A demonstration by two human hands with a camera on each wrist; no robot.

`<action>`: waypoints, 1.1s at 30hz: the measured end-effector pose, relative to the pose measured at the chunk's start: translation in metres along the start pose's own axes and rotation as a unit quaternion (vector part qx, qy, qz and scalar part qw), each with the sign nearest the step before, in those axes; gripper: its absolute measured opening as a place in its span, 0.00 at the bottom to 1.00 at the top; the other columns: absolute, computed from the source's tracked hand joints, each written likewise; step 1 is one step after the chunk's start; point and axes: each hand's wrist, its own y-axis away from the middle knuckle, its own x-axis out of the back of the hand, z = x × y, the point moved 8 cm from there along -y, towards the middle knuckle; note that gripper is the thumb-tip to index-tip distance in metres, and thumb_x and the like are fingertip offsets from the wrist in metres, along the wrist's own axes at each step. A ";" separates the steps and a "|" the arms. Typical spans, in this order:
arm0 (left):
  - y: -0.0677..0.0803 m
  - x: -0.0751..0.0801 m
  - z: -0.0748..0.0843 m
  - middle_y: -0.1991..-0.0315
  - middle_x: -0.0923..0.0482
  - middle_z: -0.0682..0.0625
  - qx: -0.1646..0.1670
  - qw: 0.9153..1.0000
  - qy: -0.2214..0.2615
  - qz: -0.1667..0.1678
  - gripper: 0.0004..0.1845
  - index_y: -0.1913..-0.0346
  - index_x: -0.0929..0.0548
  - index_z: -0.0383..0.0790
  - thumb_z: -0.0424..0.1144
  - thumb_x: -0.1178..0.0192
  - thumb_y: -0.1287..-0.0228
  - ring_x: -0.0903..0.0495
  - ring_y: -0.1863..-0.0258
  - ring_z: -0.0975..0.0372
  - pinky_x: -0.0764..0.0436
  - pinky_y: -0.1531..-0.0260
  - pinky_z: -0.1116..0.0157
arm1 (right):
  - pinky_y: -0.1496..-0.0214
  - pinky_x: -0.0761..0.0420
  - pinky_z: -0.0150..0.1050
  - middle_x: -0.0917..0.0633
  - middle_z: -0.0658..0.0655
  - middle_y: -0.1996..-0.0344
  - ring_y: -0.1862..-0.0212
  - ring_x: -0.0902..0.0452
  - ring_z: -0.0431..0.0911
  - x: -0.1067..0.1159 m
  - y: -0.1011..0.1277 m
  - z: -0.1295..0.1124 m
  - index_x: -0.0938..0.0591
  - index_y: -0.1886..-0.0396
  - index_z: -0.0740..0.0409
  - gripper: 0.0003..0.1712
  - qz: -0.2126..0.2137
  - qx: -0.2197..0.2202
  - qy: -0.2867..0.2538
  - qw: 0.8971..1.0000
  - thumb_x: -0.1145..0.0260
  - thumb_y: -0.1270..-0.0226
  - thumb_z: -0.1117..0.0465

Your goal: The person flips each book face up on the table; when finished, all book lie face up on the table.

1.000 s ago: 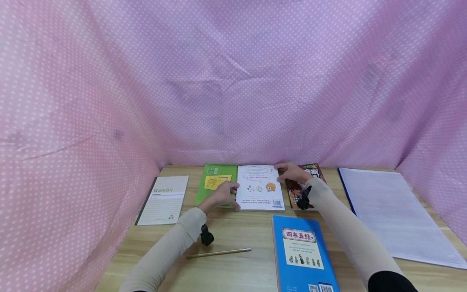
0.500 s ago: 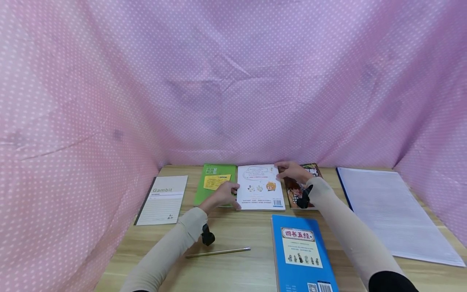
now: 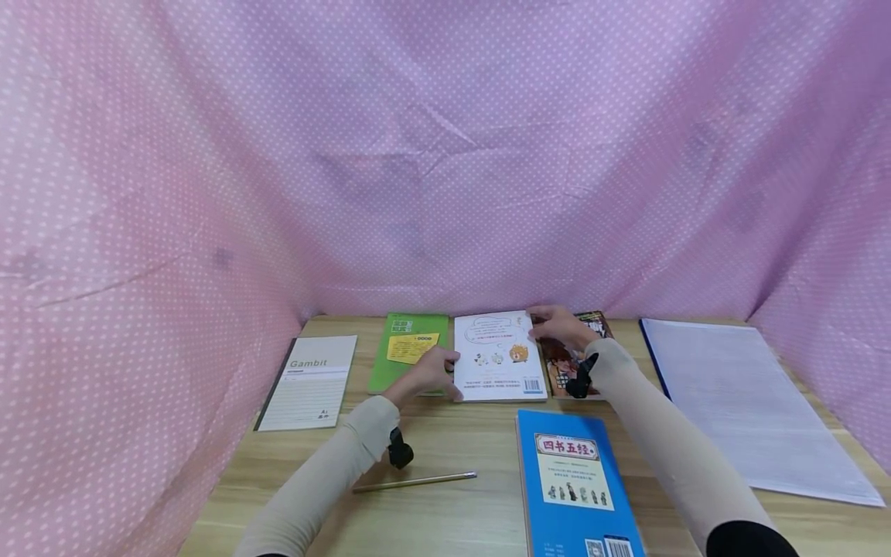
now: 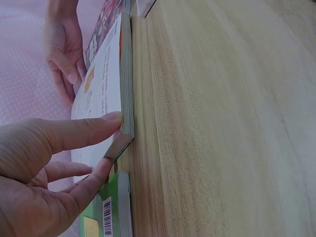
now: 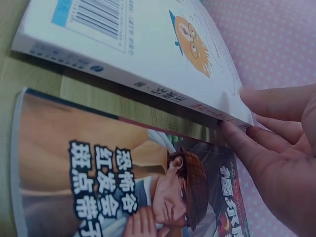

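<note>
A white book [image 3: 497,375] with small cartoon animals and a barcode lies between both hands in the head view. My left hand [image 3: 433,371] grips its left edge, thumb [image 4: 94,131] on the cover near the corner and fingers against the side. At the far right corner my right hand [image 3: 562,326] holds the book, thumb [image 5: 276,102] over the cover and a fingertip at the spine. A green book [image 3: 380,371] with a yellow panel lies just left of it. On the right, partly under the right hand and wrist, is a comic-style book [image 5: 94,153] showing a man in a cap.
A Gambit notebook [image 3: 313,394] lies at the left. Nearer are a pencil-like stick [image 3: 418,481] and a thick blue book [image 3: 574,464]. A large translucent folder [image 3: 752,410] covers the table's right side. Pink dotted cloth [image 3: 445,193] hangs behind the table [image 3: 445,441].
The white book has shifted slightly right with both hands on it, so the gap to the green book is a little wider. The other things stay in place.
</note>
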 end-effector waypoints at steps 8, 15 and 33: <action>-0.003 -0.003 0.001 0.40 0.21 0.38 0.001 1.000 -0.004 -0.005 0.49 0.31 0.26 0.29 0.24 0.18 0.63 0.23 0.42 0.51 0.21 0.36 0.56 | 0.22 0.35 0.57 0.42 0.73 0.22 0.23 0.42 0.66 0.006 0.001 0.001 0.44 0.21 0.70 0.40 -0.004 -0.007 -0.010 1.000 0.38 0.28 0.70; -0.003 -0.004 0.003 0.40 0.22 0.37 0.006 1.000 0.002 -0.008 0.49 0.30 0.27 0.29 0.23 0.18 0.63 0.23 0.42 0.50 0.21 0.35 0.55 | 0.24 0.31 0.56 0.37 0.72 0.24 0.24 0.38 0.64 0.012 0.005 0.003 0.42 0.22 0.70 0.38 0.001 -0.017 -0.015 1.000 0.39 0.27 0.70; -0.005 -0.006 0.004 0.53 0.22 0.41 0.005 1.000 -0.010 -0.011 0.30 0.52 0.19 0.29 0.22 0.18 0.64 0.25 0.52 0.54 0.19 0.48 0.59 | 0.32 0.21 0.47 0.36 0.69 0.23 0.28 0.31 0.64 0.014 0.016 -0.004 0.45 0.19 0.64 0.38 -0.038 0.005 -0.106 0.994 0.43 0.25 0.74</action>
